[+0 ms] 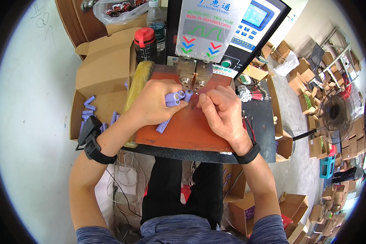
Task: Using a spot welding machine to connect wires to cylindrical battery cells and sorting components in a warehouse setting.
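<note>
My left hand (pixel 152 101) is closed around several purple cylindrical battery cells (pixel 173 98), their ends facing up and away from me. One more cell (pixel 188 96) stands at its fingertips, right below the two electrode holders (pixel 194 77) of a spot welder (pixel 209 30). My right hand (pixel 223 112) is pinched shut just right of that cell. A tiny pale piece shows at its fingertips, too small to name. Below my left hand, another purple cell (pixel 162 126) lies on the orange-brown mat (pixel 183 136), partly covered by the hand.
Left of the mat, an open cardboard box (pixel 105 83) holds loose purple cells. A yellow wrapped bundle (pixel 139 87) lies along the mat's edge. Behind it stand a red-lidded bottle (pixel 145 44) and a clear water bottle (pixel 155 22). Red-wired parts (pixel 258 94) lie at right.
</note>
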The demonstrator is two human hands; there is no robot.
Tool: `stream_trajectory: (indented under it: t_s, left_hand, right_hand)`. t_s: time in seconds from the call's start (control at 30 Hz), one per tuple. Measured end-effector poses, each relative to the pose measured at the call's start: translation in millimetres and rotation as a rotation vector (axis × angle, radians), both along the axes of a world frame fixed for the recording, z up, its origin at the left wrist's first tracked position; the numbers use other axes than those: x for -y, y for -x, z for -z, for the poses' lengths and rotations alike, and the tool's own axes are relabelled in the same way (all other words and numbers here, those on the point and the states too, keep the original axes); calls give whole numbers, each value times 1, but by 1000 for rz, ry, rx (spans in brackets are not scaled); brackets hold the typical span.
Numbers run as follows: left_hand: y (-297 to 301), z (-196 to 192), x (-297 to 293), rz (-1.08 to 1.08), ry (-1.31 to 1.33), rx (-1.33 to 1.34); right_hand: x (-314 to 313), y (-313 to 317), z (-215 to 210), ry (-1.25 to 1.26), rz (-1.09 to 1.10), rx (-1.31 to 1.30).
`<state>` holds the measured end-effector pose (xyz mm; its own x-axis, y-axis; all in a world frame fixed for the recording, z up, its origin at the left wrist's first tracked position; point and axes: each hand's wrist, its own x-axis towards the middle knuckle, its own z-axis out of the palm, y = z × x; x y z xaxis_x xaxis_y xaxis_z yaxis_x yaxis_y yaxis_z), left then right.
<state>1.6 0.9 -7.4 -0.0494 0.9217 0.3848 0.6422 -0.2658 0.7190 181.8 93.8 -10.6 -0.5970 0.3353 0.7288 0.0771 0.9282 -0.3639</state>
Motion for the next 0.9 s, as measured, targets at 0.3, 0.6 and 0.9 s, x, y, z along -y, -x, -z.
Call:
stream_trajectory:
  t_s: [0.3,0.6,0.9]
  left_hand:
    - [0,-1,0,-9,-39,-60]
    - [1,0,0,-6,-22,-42]
    - [4,2,-2,6,-50,-93]
  right_hand:
    - [-1,3,-1,-40,-57,16]
    - [-2,8,0,-36,-45,0]
    - [-2,8,-1,-32,-38,4]
